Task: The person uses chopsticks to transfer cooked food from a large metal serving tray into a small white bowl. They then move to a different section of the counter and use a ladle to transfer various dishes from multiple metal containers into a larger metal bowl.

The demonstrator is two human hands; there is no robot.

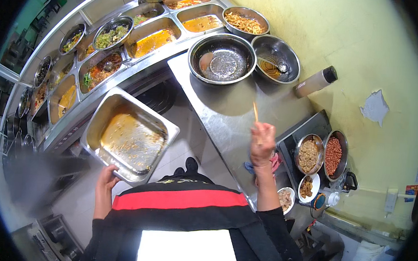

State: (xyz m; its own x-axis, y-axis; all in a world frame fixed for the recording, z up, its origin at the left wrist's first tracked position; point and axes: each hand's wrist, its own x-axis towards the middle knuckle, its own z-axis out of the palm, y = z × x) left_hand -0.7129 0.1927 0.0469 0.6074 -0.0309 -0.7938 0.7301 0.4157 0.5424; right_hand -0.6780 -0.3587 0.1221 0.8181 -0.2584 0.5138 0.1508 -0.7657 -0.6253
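Note:
My left hand (pixel 106 178) grips the near rim of a rectangular stainless-steel food pan (pixel 97 125), tilted above the floor beside the counter. Reddish oil and small food bits coat the pan's bottom. Over the steel worktable (pixel 218 125), my right hand (pixel 263 141) is closed around thin wooden chopsticks (pixel 255 111), whose tips point away from me. Beyond that hand stands a wide steel basin (pixel 222 59) with dark residue inside. Touching it on the right is a steel bowl (pixel 290 54) with brown liquid and a ladle (pixel 282 66).
Pans of cooked food fill the serving counter (pixel 155 61) at left. A bottle (pixel 316 81) stands by the wall. An induction cooker (pixel 288 149), a bowl of peanuts (pixel 333 156), a bowl of pale food (pixel 309 154) and cloths (pixel 275 161) are at right.

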